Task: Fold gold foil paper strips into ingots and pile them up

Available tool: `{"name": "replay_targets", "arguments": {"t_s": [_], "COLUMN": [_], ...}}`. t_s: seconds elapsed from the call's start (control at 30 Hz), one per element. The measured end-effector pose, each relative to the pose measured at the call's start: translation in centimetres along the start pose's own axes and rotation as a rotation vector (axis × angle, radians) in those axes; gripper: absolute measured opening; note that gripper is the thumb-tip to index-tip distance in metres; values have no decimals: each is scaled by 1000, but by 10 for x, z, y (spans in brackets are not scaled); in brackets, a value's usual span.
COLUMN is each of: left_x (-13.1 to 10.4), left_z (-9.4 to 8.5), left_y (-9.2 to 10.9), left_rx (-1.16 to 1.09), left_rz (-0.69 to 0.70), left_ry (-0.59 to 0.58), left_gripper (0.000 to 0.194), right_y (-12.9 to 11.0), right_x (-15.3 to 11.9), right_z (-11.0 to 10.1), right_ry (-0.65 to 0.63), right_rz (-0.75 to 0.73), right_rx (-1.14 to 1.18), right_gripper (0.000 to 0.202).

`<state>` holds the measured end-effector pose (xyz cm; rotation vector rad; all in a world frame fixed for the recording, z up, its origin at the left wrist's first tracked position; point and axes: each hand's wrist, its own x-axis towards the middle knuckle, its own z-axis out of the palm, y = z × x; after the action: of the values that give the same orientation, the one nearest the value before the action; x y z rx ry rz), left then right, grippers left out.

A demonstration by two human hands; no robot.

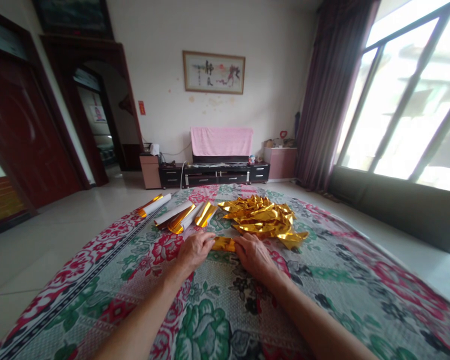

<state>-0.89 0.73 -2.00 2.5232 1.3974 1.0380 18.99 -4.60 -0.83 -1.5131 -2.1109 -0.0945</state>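
Note:
A strip of shiny gold foil paper stretches flat between my two hands, low over the patterned cloth. My left hand grips its left end with curled fingers. At its right end, my right hand has its fingers closed on the foil. Just beyond my right hand lies a heap of folded gold foil pieces with pointed ends. Past my left hand rest several curled gold foil sheets with white backs, one apart at the far left. My fingertips are partly hidden.
A flowered cloth covers the rounded table under my arms. Beyond the table stands a low black cabinet with a pink towel draped over something on it. Tall windows and a purple curtain are on the right; a red door is left.

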Motion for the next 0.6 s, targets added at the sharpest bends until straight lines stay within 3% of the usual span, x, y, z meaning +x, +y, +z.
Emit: {"name": "replay_targets", "arguments": {"t_s": [0.17, 0.6], "left_x": [0, -1], "left_z": [-6, 0], "left_y": [8, 8], "left_rx": [-7, 76], "left_rz": [-106, -46], "left_ry": [-44, -52], "left_gripper": [15, 9], "right_y": [0, -1], "right_x": [1, 3], "right_z": [1, 3], "right_ry": [9, 12], "right_rz": [11, 52], "right_rx": [28, 19], "right_gripper": [19, 12]}}
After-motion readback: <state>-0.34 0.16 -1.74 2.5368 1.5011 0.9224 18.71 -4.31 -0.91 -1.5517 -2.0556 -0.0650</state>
